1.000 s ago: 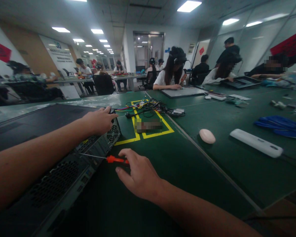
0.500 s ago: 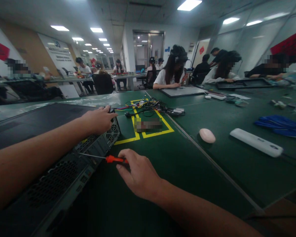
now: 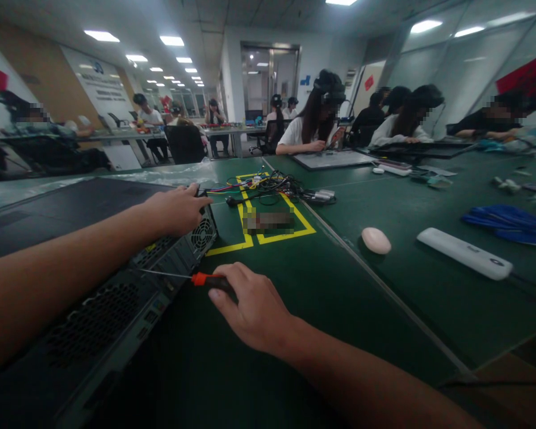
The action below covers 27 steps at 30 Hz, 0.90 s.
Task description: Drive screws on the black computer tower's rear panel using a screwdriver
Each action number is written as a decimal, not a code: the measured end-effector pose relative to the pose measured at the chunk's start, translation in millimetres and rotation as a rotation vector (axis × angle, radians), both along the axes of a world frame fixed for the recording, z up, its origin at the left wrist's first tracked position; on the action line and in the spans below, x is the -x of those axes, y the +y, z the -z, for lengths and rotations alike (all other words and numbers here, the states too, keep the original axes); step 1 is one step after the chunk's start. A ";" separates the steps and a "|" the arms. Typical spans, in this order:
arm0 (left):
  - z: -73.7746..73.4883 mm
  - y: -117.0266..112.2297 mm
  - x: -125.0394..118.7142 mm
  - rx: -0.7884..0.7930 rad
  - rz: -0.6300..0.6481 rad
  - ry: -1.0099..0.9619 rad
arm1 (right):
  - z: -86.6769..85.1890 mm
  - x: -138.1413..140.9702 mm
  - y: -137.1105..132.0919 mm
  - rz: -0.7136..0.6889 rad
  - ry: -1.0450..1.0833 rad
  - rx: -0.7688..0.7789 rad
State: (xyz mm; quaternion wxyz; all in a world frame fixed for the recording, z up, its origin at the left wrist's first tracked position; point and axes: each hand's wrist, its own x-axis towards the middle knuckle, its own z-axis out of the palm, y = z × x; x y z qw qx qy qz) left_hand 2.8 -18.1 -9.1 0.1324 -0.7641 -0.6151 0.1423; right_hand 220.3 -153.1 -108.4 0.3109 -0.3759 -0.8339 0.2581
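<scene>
A dark desktop computer case (image 3: 84, 199) lies at the left, its back panel with vent holes and a round fan grille turned toward the right. My left hand (image 3: 184, 208) rests on the case's far corner, fingers stretched out and holding nothing. In my right hand (image 3: 256, 310) is a screwdriver (image 3: 200, 279) with an orange and black handle, gripped between thumb and fingers. Its long thin shaft points left, and the tip meets the back panel below my left forearm. Any screw at the tip is too small to make out.
Beyond the case lies a bundle of cables (image 3: 286, 186) by yellow tape markings (image 3: 288, 238) on the green table. To the right are a pale rounded object (image 3: 376, 240), a white power strip (image 3: 464, 253) and blue cloth-like material (image 3: 504, 223). Several people sit working farther back.
The screwdriver handle has turned in my right hand: its black side now shows where orange showed before. My left hand stays on the case. The view has shifted slightly.
</scene>
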 end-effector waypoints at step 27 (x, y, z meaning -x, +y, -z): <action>-0.5 0.9 -1.1 -0.006 -0.008 -0.039 | -0.3 0.2 1.4 -0.019 0.008 0.005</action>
